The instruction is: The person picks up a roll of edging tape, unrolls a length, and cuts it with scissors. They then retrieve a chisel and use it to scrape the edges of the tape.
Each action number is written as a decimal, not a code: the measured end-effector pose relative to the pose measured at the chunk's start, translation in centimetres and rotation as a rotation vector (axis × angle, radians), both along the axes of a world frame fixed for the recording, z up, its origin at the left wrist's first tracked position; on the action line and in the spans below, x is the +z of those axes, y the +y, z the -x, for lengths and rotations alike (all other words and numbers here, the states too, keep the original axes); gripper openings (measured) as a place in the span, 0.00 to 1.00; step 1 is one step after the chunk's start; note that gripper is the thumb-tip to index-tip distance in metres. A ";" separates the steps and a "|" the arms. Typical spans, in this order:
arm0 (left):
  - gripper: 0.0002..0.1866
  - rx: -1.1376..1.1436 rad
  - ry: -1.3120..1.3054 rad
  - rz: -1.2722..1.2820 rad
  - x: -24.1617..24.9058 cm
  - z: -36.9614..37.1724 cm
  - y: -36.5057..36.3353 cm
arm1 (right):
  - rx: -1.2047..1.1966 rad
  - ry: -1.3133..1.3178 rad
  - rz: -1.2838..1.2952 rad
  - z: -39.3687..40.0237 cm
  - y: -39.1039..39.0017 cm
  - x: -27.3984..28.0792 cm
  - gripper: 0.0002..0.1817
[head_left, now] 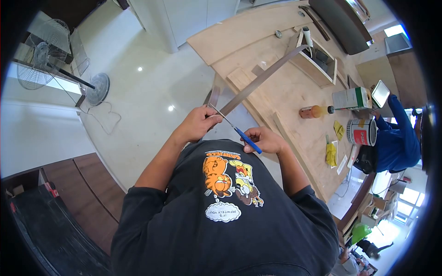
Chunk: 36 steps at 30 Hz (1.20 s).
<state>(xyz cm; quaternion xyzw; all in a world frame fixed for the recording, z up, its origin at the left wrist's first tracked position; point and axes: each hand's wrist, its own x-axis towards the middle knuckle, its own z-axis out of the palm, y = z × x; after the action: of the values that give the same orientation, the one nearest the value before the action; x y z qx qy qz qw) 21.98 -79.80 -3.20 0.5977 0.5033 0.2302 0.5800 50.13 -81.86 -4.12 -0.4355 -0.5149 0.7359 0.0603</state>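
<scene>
A long brown strip (267,76) runs from beside my left hand across the table's edge to an open wooden box. My left hand (198,124) is closed, its thumb and fingers pinching the strip's near end. Between my hands lies a thin tool with a blue handle (248,140) and a metal shaft, whose far tip reaches my left fingers and the strip. My right hand (264,139) is closed around the blue handle. Both hands are in front of the black shirt, off the table's near edge.
The wooden table (285,99) carries the open box (315,64), an orange bottle (315,112), a green-white can (351,98), a paint bucket (361,132) and yellow cloths (331,154). Beyond it is a person in blue (398,142). A fan (43,55) stands at far left.
</scene>
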 end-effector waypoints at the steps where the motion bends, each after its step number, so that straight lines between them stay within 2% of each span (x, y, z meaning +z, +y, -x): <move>1: 0.13 0.000 0.005 -0.008 0.0 0.0 0.1 | 0.000 0.003 -0.006 0.0 0.0 -0.1 0.24; 7: 0.14 0.065 -0.057 0.052 0.1 -0.1 0.1 | 0.005 -0.010 -0.033 0.3 0.3 -0.4 0.24; 19: 0.14 -0.036 0.007 -0.001 -0.5 0.4 0.9 | -0.061 -0.045 -0.101 0.6 -0.1 -0.8 0.19; 25: 0.14 -0.024 0.002 -0.072 -1.3 0.4 1.0 | -0.075 -0.065 -0.121 0.4 -0.1 -1.3 0.17; 27: 0.15 0.048 -0.046 -0.029 -1.1 0.2 0.9 | -0.076 -0.088 -0.107 0.4 0.1 -1.2 0.17; 31: 0.16 0.070 -0.038 -0.073 -0.1 0.5 1.2 | -0.164 -0.057 -0.097 0.5 -0.3 -2.2 0.16; 33: 0.13 -0.016 0.133 0.015 0.9 1.4 1.7 | -0.227 -0.035 -0.112 0.0 -0.4 -2.7 0.16; 36: 0.12 0.081 0.012 -0.030 -1.2 2.6 1.4 | -0.369 -0.104 -0.264 -0.7 -0.3 -2.5 0.15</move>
<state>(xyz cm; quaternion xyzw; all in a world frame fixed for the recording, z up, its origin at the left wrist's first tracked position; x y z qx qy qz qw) 19.37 -78.38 -4.38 0.5869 0.5270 0.2576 0.5581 50.83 -82.16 -6.66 -0.5482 -0.5206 0.6152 0.2236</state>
